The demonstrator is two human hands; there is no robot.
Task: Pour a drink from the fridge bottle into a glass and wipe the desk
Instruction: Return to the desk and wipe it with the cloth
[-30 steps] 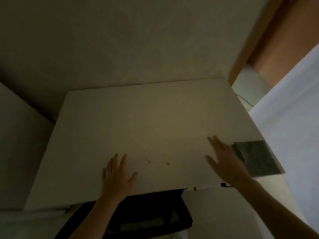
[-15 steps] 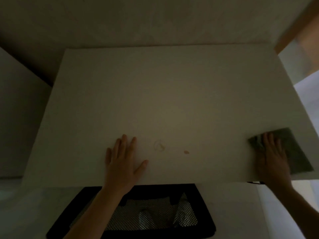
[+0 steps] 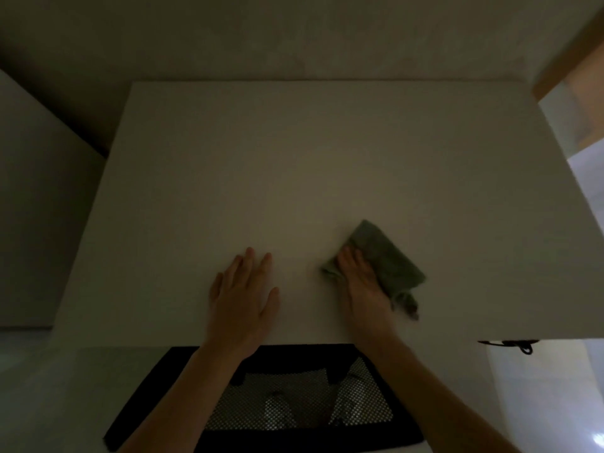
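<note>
Wiping goes best if you press your right hand (image 3: 361, 282), fingers spread flat, on the green cloth (image 3: 382, 256) near the lower centre of the bench (image 3: 294, 152). Brace with your left hand (image 3: 243, 295), splayed flat and empty; sweep in overlapping strokes.

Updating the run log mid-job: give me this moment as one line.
phase: wiping desk | right hand: flat on green cloth | left hand: flat on desk, bracing | bottle, glass: not in view

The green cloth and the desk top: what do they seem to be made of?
The green cloth looks like soft woven or terry fabric: it bunches and folds under the right hand. The desk seems a smooth, matte, pale board, perhaps laminate; its surface is flat and even, without visible grain. The dim light leaves this open.
</note>
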